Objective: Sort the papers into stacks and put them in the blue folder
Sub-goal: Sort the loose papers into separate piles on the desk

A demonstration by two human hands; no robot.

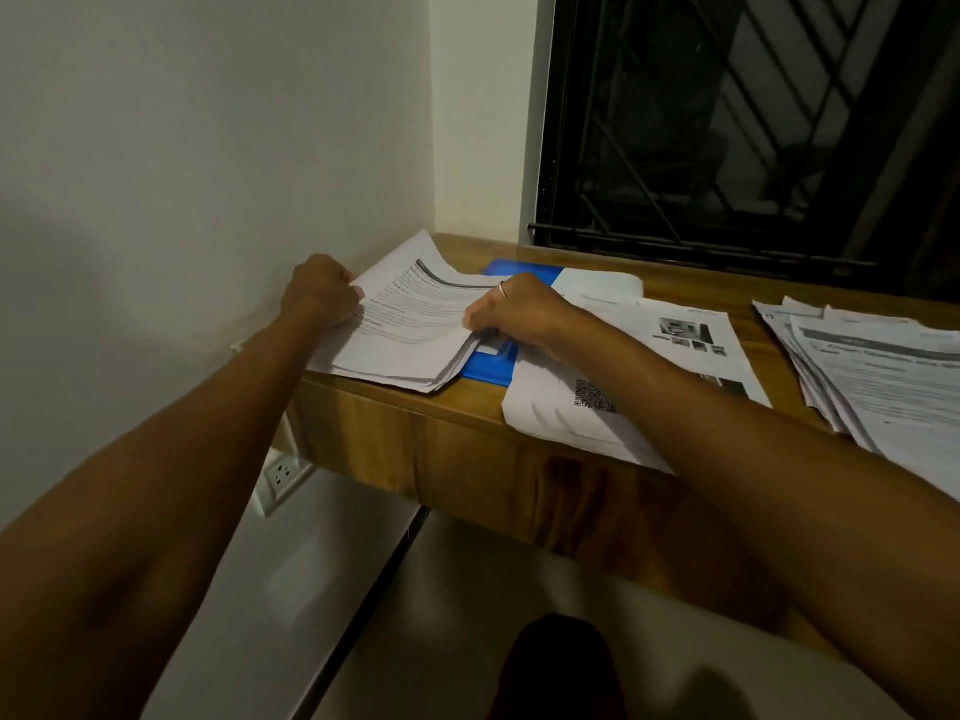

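A thick stack of printed papers point(410, 330) lies at the left end of the wooden shelf, over the blue folder point(488, 363), whose blue shows under the stack's right edge and behind it. My left hand point(319, 291) grips the stack's left edge beside the wall. My right hand point(511, 309), a ring on one finger, pinches the stack's right edge, its fingers curled round the sheets. A second pile with a QR code and photos point(623, 376) lies under my right forearm. A third, fanned pile point(872, 371) lies at the far right.
The wooden shelf point(415, 433) is narrow and meets a white wall on the left. A dark window with a metal grille point(753, 122) stands behind it. A wall socket point(283, 475) sits under the shelf's left end. The middle pile overhangs the front edge.
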